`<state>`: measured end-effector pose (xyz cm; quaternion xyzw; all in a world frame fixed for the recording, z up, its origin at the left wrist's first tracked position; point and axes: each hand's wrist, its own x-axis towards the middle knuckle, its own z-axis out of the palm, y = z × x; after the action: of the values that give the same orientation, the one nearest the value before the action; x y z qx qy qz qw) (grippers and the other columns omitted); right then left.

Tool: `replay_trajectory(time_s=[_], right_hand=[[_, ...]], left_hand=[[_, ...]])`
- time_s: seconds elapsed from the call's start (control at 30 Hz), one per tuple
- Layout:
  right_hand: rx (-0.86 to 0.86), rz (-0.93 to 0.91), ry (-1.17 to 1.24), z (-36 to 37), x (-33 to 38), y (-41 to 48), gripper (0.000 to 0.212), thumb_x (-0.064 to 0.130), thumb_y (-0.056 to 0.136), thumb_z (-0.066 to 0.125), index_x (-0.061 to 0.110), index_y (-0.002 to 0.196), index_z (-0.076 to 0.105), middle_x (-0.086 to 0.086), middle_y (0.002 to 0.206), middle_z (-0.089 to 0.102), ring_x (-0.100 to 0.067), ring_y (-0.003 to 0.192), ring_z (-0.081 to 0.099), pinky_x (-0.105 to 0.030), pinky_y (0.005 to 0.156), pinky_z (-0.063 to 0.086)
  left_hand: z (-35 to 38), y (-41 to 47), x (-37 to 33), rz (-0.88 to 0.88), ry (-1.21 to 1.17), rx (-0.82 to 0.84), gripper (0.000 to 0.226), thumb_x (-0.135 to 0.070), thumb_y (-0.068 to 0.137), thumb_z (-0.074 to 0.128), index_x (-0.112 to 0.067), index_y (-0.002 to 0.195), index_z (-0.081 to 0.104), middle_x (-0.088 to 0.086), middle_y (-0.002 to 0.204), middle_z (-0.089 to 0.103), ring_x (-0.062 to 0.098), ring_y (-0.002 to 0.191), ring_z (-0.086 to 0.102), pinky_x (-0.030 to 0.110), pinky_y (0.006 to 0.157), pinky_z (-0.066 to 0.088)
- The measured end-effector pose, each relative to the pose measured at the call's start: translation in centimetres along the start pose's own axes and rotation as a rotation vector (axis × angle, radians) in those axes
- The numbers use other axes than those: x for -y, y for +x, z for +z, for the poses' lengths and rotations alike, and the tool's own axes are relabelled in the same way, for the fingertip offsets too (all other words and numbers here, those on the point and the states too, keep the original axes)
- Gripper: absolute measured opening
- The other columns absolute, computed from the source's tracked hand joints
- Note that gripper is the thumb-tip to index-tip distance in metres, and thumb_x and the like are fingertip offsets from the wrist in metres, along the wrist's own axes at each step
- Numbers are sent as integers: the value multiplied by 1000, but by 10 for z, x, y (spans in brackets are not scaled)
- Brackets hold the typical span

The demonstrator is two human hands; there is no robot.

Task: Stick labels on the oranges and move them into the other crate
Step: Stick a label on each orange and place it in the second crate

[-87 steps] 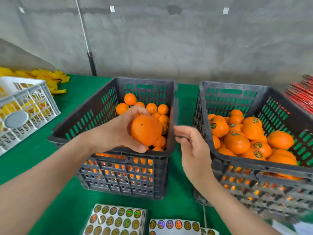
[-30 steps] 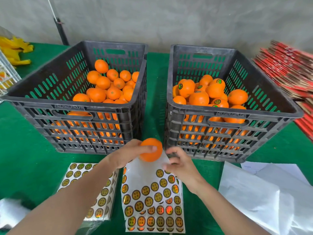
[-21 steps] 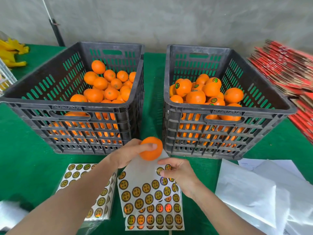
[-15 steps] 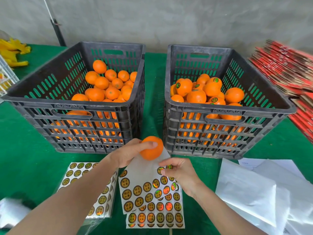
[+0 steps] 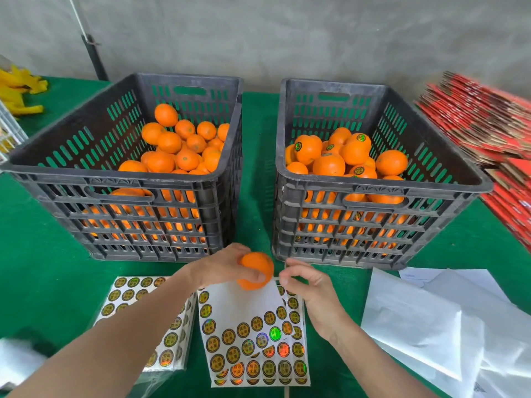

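- At the far left of the green desk (image 5: pixel 43 268), yellow items (image 5: pixel 20 90) and the edge of a white basket (image 5: pixel 8 130) sit well clear of the work.
- Left crate (image 5: pixel 57 175): still roughly half full of oranges (image 5: pixel 172 156) with no label showing, so by the look of it much of the job remains.
- Before that crate lies a wrapped pack of label sheets (image 5: pixel 129 294), partly covered by the left forearm.
- Left hand (image 5: pixel 221 265): fingers curled round a single orange (image 5: pixel 257 271), holding it over the top of the loose label sheet (image 5: pixel 250 326), between the two crates; no label is visible on the fruit.
- Top rows of that sheet are bare, with several rows left lower down.
- Right hand (image 5: pixel 310 285): thumb and forefinger are drawn together just beside the held orange; whether a label sits between them cannot be told.
- Right crate (image 5: pixel 373 183): piled with labelled oranges (image 5: pixel 330 163), several showing round labels, marking the finished share.
- Judged from this, the sticking step is in hand, and the move to the right crate is yet to come; its front wall stands between fruit and pile and must be cleared.
- White backing sheets (image 5: pixel 431 320) lie loose at the right, and a red cardboard stack (image 5: pixel 488 124) fills the far edge.
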<state>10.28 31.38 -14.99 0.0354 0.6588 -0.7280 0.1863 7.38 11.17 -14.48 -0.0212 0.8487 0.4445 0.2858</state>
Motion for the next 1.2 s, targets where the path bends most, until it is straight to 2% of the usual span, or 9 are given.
replay_trajectory(time_s=[0.07, 0.13, 0.23, 0.33, 0.47, 0.7, 0.9, 1.07, 1.2], right_hand=[[-42, 18, 117, -1, 5, 0, 20, -3, 79, 66, 13, 70, 72, 0, 92, 71, -6, 79, 66, -17, 63, 49], [-63, 14, 172, 0, 11, -1, 16, -3, 81, 64, 10, 75, 70, 1, 73, 71, -3, 64, 64, -12, 55, 47], [-22, -42, 148, 6, 20, -4, 17, 0, 82, 64, 14, 76, 71, 1, 72, 71, -3, 65, 63, -12, 59, 47], [37, -120, 81, 16, 29, -6, 20, 0, 82, 65, 18, 77, 71, 1, 78, 71, -7, 74, 64, -15, 66, 49], [16, -187, 1, 25, 38, -5, 21, 1, 81, 67, 21, 75, 71, 4, 78, 71, -5, 76, 63, -15, 68, 49], [-53, -236, -143, 29, 44, -4, 25, 3, 80, 69, 26, 72, 71, 6, 79, 70, -9, 80, 62, -19, 72, 51], [-74, -291, -194, 30, 47, -5, 27, 2, 80, 69, 28, 72, 70, 7, 78, 69, -2, 73, 59, -13, 69, 49], [-58, -310, -267, 28, 49, -6, 30, 4, 79, 70, 32, 70, 69, 13, 78, 68, 1, 74, 58, -9, 68, 46], [-116, -434, -432, 29, 50, -8, 27, 7, 79, 72, 34, 76, 66, 15, 74, 66, 0, 73, 58, -10, 65, 45]], left_hand=[[0, -3, -2, 13, -19, -33, 68, -51, 56, 71, -24, 116, 51, -9, 136, 29, 17, 122, 40, 31, 98, 44], [1, -9, -4, 71, -252, -7, 62, -50, 57, 72, -25, 111, 53, -2, 131, 46, 17, 112, 52, 23, 87, 48], [7, -14, -7, 70, -812, 42, 74, -45, 51, 74, -18, 116, 54, 9, 113, 62, 23, 97, 61, 30, 81, 52], [16, -15, -12, 33, -1043, 56, 63, -40, 59, 72, -17, 114, 54, 9, 95, 63, 20, 75, 58, 27, 65, 52], [25, -16, -14, 59, -1086, 54, 45, -38, 71, 62, -16, 111, 59, 5, 83, 67, 18, 78, 54, 29, 72, 46], [28, -17, -13, 74, -1080, 28, 51, -37, 70, 66, -16, 115, 58, 9, 95, 62, 21, 85, 53, 31, 77, 43], [29, -19, -15, 114, -1070, 42, 82, -43, 49, 84, -19, 123, 56, 12, 107, 60, 26, 97, 50, 38, 89, 37], [27, -21, -20, 113, -1091, 28, 81, -40, 51, 80, -24, 125, 50, 11, 110, 57, 22, 91, 54, 32, 78, 43], [28, -24, -20, 197, -993, 37, 109, -50, 38, 91, -22, 132, 43, 12, 116, 53, 23, 91, 53, 32, 76, 45]])
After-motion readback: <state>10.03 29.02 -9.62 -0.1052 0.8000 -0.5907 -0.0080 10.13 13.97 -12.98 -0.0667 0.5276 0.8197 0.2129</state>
